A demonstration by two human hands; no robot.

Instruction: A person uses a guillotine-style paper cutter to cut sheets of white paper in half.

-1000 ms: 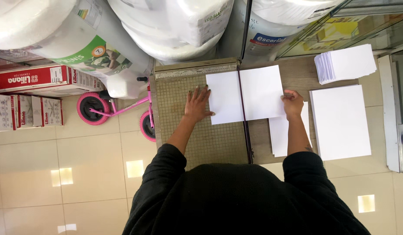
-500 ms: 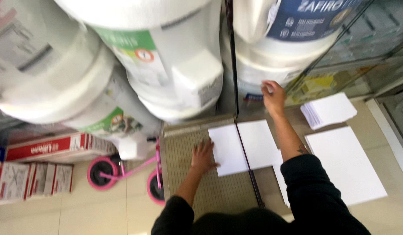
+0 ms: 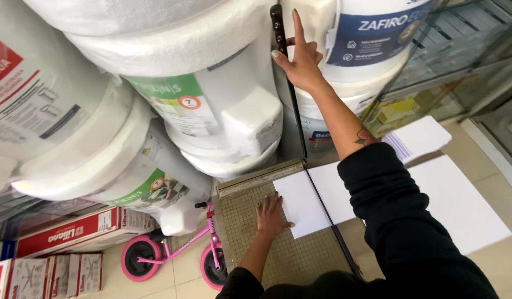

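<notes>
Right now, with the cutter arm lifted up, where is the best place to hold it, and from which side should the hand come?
Grip the dark handle at the free top end of the raised cutter arm, as the right hand does now. Probably come from the right side, away from the paper sheet that the left hand presses on the cutter board. The long thin arm pivots at its near end.

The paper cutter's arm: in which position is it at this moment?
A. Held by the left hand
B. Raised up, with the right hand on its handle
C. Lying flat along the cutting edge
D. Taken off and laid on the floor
B: the right hand grips the dark handle of the raised cutter arm, while the left hand lies flat at the edge of the white sheet on the cutter board.
</notes>
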